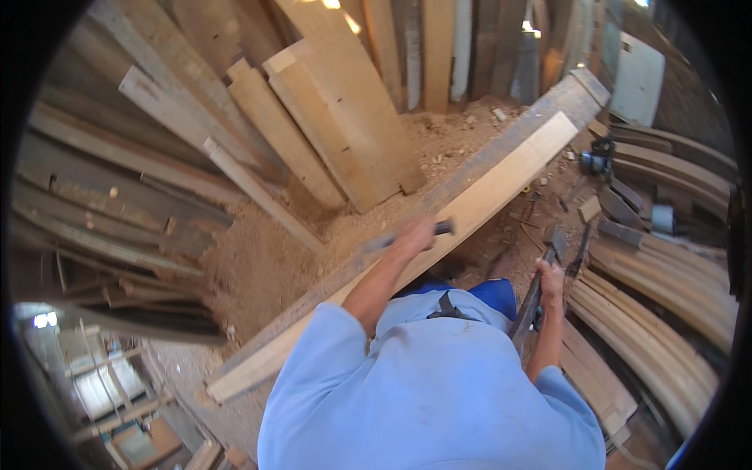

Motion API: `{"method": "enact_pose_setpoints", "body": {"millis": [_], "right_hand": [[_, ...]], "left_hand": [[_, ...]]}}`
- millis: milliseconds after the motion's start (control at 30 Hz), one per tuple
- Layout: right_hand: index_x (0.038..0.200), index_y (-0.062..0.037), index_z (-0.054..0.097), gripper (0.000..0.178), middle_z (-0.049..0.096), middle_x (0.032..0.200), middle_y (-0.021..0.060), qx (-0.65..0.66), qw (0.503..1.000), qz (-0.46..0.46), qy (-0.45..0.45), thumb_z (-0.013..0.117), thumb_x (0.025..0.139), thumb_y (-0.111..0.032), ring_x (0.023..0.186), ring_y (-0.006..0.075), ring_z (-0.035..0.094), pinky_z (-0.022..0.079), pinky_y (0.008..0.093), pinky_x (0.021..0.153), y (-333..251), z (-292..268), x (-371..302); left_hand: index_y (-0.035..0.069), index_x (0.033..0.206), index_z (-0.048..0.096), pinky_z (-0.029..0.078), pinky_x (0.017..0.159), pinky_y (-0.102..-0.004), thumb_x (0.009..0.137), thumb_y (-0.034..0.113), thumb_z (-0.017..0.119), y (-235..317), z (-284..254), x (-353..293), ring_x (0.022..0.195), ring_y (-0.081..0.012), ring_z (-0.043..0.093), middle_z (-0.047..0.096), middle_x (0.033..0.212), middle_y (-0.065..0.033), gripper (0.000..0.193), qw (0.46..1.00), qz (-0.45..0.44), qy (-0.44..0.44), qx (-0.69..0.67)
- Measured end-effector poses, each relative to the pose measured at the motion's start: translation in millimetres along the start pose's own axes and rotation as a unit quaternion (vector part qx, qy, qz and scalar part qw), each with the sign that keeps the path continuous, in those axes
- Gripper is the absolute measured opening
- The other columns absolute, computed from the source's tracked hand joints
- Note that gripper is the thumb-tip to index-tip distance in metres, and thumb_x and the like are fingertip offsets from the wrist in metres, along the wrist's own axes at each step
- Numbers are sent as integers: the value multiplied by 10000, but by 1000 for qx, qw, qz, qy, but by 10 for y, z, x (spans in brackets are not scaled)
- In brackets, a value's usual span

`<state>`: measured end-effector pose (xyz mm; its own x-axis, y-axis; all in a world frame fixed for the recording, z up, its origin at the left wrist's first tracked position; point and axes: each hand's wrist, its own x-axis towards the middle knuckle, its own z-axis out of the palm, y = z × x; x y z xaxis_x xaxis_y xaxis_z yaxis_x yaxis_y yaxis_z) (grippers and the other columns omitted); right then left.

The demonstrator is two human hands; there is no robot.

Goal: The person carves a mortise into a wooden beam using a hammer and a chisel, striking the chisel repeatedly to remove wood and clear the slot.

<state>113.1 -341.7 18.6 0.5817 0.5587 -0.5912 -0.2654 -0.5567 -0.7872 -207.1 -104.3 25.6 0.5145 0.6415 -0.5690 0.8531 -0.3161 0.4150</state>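
A long pale board (501, 184) lies diagonally on a grey, worn beam (517, 141) in front of me. My left hand (415, 237) is closed over the board, round a short tool with a black end (445, 227). The tool's greyish other end (377, 244) is blurred, and its kind does not show. To the right, my right hand (551, 276) grips a long dark bar (529, 305) beside my body. A blocky piece (555, 239) sits at the bar's upper end, just past my fingers.
Planks (345, 117) lean in rows at the far side and left. Sawdust (262, 266) covers the floor around the beam. Curved timber pieces (650, 313) are stacked on my right, with a blue-grey power tool (595, 162) beyond. A white roll (110, 388) stands at lower left.
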Motion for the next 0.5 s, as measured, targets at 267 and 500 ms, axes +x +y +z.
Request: {"method": "enact_pose_setpoints", "body": {"millis": [267,500], "right_hand": [[785,-62,633,232,619,663,24,11,995,-92,46,709,872,-264,578,122,582,453,287,550,55,364,-1597],[851,-31,657,240,640,701,25,-21,976,-152,152,729,875,-258,623,111,578,452,291,574,-22,924,-2611]], "left_hand": [[13,1290,585,536,841,-547,767,312,841,-1375,273,-1331,1006,-464,680,704,1045,-281,654,997,-18,18,67],[-9,1060,659,533,803,-552,827,455,794,-1789,531,-1293,966,-481,672,703,1009,-286,536,990,81,-1,115]]}}
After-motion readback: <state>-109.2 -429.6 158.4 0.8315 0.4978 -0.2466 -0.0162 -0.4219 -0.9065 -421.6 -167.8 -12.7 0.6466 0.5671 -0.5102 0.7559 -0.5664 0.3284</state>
